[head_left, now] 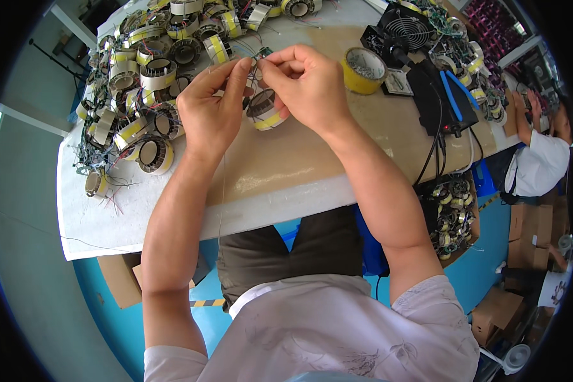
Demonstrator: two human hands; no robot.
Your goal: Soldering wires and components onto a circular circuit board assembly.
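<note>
Head view, looking down: both hands are up over the middle of the surface [172, 210], working at one wound coil [265, 109] with a yellow tape band round its rim. The coil hangs just under the fingertips, near the far half of the surface, and whether it rests on the surface or dangles from its leads is hard to tell. It looks compact and fairly weighty for its size, rigid at the core, but the thin wire leads [259, 55] sprouting from the top are fine and springy, easy to kink or snap. The ring body is the safe place to take hold of; the leads want a light pinch only.

Left hand [211, 105]: fingers nearly closed, thumb and forefinger pinched together on the wire ends. Right hand [305, 83]: fingers curled in tight, tips pinching the same bundle of leads from the other side, the two hands almost touching.

Along the far left edge sits a big heap of similar coils [146, 76]. Toward the far right, a yellow roll of tape [364, 70], and beyond it a black fan unit [406, 32] and blue-handled cutters [455, 89].
</note>
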